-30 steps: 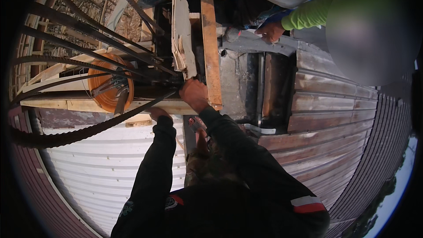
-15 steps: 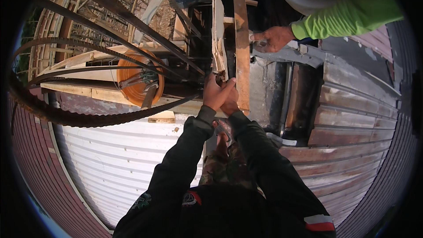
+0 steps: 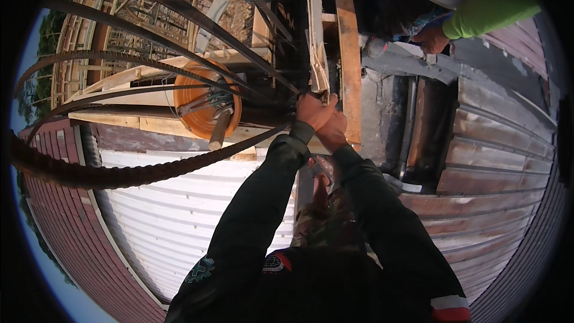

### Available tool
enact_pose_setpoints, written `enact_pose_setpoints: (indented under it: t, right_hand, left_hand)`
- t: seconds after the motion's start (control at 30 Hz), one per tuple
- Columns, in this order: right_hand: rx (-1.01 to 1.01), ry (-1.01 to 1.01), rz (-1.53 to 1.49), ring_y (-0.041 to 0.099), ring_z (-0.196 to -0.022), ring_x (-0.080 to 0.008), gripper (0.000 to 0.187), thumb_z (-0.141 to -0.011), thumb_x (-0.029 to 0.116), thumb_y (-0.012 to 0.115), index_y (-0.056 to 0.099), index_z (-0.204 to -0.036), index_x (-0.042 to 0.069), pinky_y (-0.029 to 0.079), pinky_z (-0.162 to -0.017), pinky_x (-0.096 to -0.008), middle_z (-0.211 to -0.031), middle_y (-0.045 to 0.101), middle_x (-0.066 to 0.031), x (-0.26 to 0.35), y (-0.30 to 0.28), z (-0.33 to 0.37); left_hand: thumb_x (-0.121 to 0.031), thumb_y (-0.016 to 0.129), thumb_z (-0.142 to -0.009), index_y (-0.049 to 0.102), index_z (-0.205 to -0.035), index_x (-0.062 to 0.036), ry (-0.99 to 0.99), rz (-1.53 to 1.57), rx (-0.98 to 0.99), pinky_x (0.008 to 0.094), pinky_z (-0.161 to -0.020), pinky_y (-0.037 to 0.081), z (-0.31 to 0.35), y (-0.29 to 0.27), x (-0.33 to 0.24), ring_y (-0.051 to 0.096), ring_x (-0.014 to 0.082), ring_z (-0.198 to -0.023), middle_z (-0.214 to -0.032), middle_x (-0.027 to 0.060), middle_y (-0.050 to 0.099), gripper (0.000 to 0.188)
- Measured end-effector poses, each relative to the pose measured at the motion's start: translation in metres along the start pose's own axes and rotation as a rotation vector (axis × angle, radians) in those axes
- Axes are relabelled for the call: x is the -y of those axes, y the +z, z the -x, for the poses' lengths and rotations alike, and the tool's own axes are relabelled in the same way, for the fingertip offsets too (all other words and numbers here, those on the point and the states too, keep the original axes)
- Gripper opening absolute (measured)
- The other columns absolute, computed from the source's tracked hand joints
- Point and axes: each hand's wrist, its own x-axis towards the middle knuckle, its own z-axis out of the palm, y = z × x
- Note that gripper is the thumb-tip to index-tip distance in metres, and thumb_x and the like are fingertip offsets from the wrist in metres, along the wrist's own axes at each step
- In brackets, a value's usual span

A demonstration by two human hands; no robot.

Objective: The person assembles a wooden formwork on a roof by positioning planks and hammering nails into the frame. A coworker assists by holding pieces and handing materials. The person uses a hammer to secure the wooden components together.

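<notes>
"Board [image 3: 317, 48]: where's it at, & who's got it?"

"Runs to 12 o'clock from both hands, near end right at them. L hand [image 3: 312, 110] overlaps R hand [image 3: 335, 128], fingers bent in; can't tell how tightly closed or what exactly they've hold of, cos they hide it."

"Risks?"

"Splinters, IMO: bare skin, ragged end. If the wood splits further, a strip could snap & the hands slip. Hands that close might also knock knuckles. Rebar [image 3: 119, 179], 8 to 11 o'clock, could snag the L sleeve [image 3: 257, 197] if that arm swings out. Co-worker's hand [image 3: 431, 39], 2 o'clock, is well apart from the board."

"Materials?"

"Board: pale, flat, frayed wood. Straight brownish plank [image 3: 350, 54] at 1 o'clock. Rebar: ribbed, dark, some bars in long arcs. Bucket [image 3: 194, 121], 9 o'clock: round, orange, prob. plastic, w/ wooden handle [image 3: 220, 128] poking out. Sheeting [image 3: 179, 203], 8 o'clock: white, ridged, prob. metal. Panels [image 3: 490, 161], approx. 4 o'clock: ridged, rust-streaked."
</notes>
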Motion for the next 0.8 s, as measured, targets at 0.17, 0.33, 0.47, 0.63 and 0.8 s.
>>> enact_pose_setpoints:
  t: [0.17, 0.33, 0.47, 0.63, 0.8]
  right_hand:
    - [-0.172, 0.05, -0.023, 0.071, -0.092, -0.0315, 0.045, -0.08, 0.043, 0.072, 0.069, -0.109, 0.009, 0.054, -0.081, -0.0434, -0.097, 0.073, -0.0133, -0.001, 0.015, -0.01]
    - [0.093, 0.041, 0.072, 0.071, -0.096, -0.0334, 0.044, -0.079, 0.042, 0.072, 0.07, -0.108, 0.008, 0.056, -0.084, -0.0435, -0.1, 0.074, -0.0161, 0.009, -0.009, -0.023]
    - [0.21, 0.001, 0.154, 0.07, -0.1, -0.0363, 0.05, -0.078, 0.041, 0.073, 0.069, -0.111, 0.004, 0.055, -0.088, -0.0443, -0.101, 0.073, -0.0191, 0.018, -0.046, -0.007]
    - [0.074, 0.087, -0.545, 0.069, -0.105, -0.0328, 0.047, -0.083, 0.03, 0.07, 0.066, -0.118, -0.001, 0.052, -0.093, -0.0409, -0.109, 0.073, -0.0189, -0.058, -0.07, 0.02]
    - [-0.116, 0.32, -0.577, 0.065, -0.11, -0.0299, 0.051, -0.089, 0.031, 0.068, 0.059, -0.127, -0.001, 0.049, -0.096, -0.0399, -0.12, 0.066, -0.0198, -0.076, -0.054, 0.003]
  left_hand:
    - [-0.031, 0.071, -0.082, 0.07, -0.111, -0.0009, 0.147, 0.016, -0.122, 0.0442, -0.089, 0.053, -0.004, 0.002, -0.001, 0.069, 0.0389, -0.099, -0.103, 0.0203, 0.073, 0.042]
    - [-0.032, 0.073, -0.079, 0.071, -0.096, 0.0063, -0.009, 0.043, -0.069, 0.0444, -0.083, 0.055, -0.007, -0.004, -0.008, 0.071, 0.0397, -0.09, -0.09, 0.0254, 0.072, 0.042]
    - [-0.034, 0.066, -0.085, 0.056, -0.128, 0.0063, -0.105, 0.254, 0.257, 0.0394, -0.101, 0.044, 0.005, -0.022, -0.01, 0.058, 0.0323, -0.122, -0.128, 0.0251, 0.061, 0.06]
    - [-0.039, 0.053, -0.097, 0.046, -0.143, 0.0035, -0.272, 1.047, -0.197, 0.0373, -0.11, 0.034, -0.018, 0.101, 0.097, 0.045, 0.0269, -0.134, -0.147, 0.0178, 0.049, 0.063]
    - [-0.047, 0.044, -0.104, 0.053, -0.138, 0.0037, -0.695, 1.141, -0.096, 0.037, -0.107, 0.036, -0.073, 0.141, 0.179, 0.049, 0.0257, -0.127, -0.142, 0.0125, 0.053, 0.062]
